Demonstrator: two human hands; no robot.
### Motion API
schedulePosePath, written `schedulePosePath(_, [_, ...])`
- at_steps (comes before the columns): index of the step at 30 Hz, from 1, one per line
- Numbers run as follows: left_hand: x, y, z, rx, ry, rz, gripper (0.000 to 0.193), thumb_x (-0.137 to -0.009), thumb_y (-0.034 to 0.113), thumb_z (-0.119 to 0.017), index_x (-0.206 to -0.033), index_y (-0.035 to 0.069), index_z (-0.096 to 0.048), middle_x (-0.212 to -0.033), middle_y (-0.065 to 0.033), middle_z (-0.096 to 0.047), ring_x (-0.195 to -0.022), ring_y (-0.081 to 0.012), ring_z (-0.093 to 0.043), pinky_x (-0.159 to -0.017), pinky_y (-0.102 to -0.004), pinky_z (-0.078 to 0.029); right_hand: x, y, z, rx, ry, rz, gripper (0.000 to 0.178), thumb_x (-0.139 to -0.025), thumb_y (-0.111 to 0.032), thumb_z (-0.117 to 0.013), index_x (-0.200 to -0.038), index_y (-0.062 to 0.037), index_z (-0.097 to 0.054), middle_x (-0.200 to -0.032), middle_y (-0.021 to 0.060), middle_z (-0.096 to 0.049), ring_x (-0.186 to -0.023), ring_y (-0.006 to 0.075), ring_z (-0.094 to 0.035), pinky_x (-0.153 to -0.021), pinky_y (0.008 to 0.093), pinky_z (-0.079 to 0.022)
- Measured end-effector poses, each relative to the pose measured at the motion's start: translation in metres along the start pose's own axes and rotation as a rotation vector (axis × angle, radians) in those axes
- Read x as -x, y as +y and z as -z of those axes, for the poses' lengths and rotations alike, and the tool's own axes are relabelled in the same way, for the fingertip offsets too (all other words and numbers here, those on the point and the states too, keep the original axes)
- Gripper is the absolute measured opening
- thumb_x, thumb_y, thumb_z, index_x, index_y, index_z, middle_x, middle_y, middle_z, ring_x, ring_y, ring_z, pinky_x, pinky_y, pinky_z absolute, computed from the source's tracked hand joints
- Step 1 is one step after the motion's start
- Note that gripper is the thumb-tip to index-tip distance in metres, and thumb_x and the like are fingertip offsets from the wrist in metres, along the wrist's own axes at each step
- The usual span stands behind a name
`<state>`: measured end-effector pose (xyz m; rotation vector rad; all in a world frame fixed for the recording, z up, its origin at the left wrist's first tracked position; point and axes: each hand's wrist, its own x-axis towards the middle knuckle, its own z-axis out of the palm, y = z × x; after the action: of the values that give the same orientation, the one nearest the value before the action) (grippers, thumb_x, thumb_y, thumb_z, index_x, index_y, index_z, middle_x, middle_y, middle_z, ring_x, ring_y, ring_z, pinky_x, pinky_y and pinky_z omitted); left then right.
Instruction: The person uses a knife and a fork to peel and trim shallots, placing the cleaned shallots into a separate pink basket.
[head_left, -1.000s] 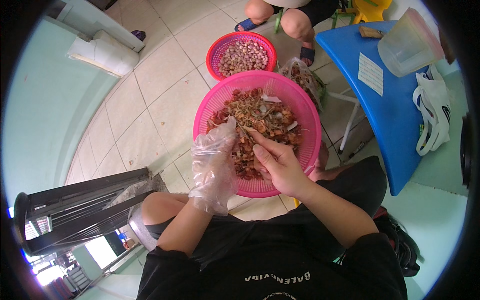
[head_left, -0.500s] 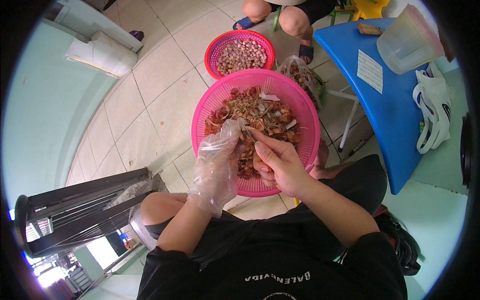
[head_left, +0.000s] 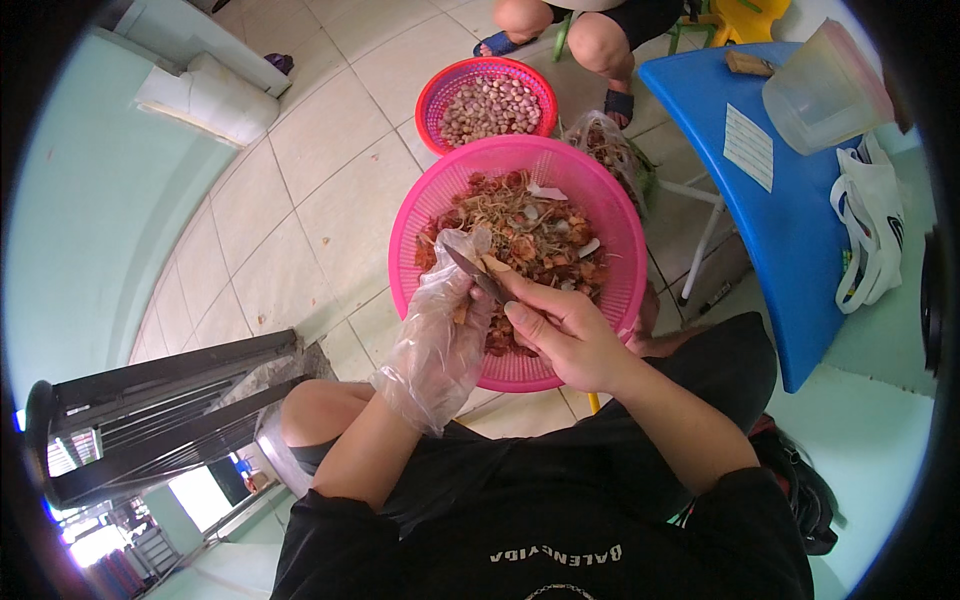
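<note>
Holding a small knife (head_left: 474,272) at frame center, the right hand (head_left: 572,342) angles it over the plastic-gloved left hand (head_left: 440,322), whose grip is unclear, above a pink colander (head_left: 625,255) of peelings (head_left: 545,238).

Pink, rust and blue over cream tiles
The large basket (head_left: 626,250) is bright pink with a slatted pattern, its peelings (head_left: 530,225) rust-brown and straw; the smaller basket (head_left: 429,110) has a red rim, its bulbs (head_left: 490,107) pale purplish-pink. The glove (head_left: 430,345) is clear and whitish, the knife blade (head_left: 476,274) dark grey. The table (head_left: 785,270) is blue, the wall (head_left: 110,240) mint green, the shirt (head_left: 440,530) black with white print, the floor tiles (head_left: 325,180) cream with a dark grid.
</note>
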<state>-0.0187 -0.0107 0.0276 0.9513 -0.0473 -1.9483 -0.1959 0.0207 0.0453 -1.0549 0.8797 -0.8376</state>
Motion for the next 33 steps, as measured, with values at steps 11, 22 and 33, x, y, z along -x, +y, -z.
schedulePosePath(11, [0.003,-0.003,-0.003,-0.096,0.066,-0.026,0.020,-0.104,0.014,-0.054,-0.121,0.005,-0.058,-0.098,-0.0014,-0.060,-0.083,-0.0090,-0.057,-0.083,-0.0280,-0.054,0.000,0.000,-0.003,0.266,0.065,0.271,0.046,-0.105,-0.013,-0.054,-0.147,0.0023,-0.046,-0.101,0.0047,-0.065,-0.086,0.0071,-0.056,-0.081,0.0235,-0.048])
schedulePosePath(22, [0.003,-0.001,0.009,0.001,-0.060,-0.024,0.035,-0.102,0.011,-0.058,-0.136,0.005,-0.055,-0.114,-0.0003,-0.061,-0.085,-0.0058,-0.055,-0.079,-0.0188,-0.051,0.003,0.005,-0.001,-0.335,-0.121,-0.174,0.055,-0.109,-0.027,-0.045,-0.160,-0.0180,-0.027,-0.074,-0.0028,-0.040,-0.057,0.0039,-0.031,-0.051,0.0195,-0.027])
schedulePosePath(33, [0.001,-0.007,-0.001,-0.123,0.033,-0.159,0.032,-0.102,0.005,-0.057,-0.133,0.003,-0.058,-0.128,-0.0048,-0.063,-0.104,-0.0113,-0.061,-0.087,-0.0237,-0.053,-0.002,0.019,-0.009,-0.261,0.024,-0.054,0.051,-0.109,-0.022,-0.048,-0.157,-0.0121,-0.035,-0.078,-0.0030,-0.046,-0.063,0.0040,-0.038,-0.055,0.0199,-0.033])
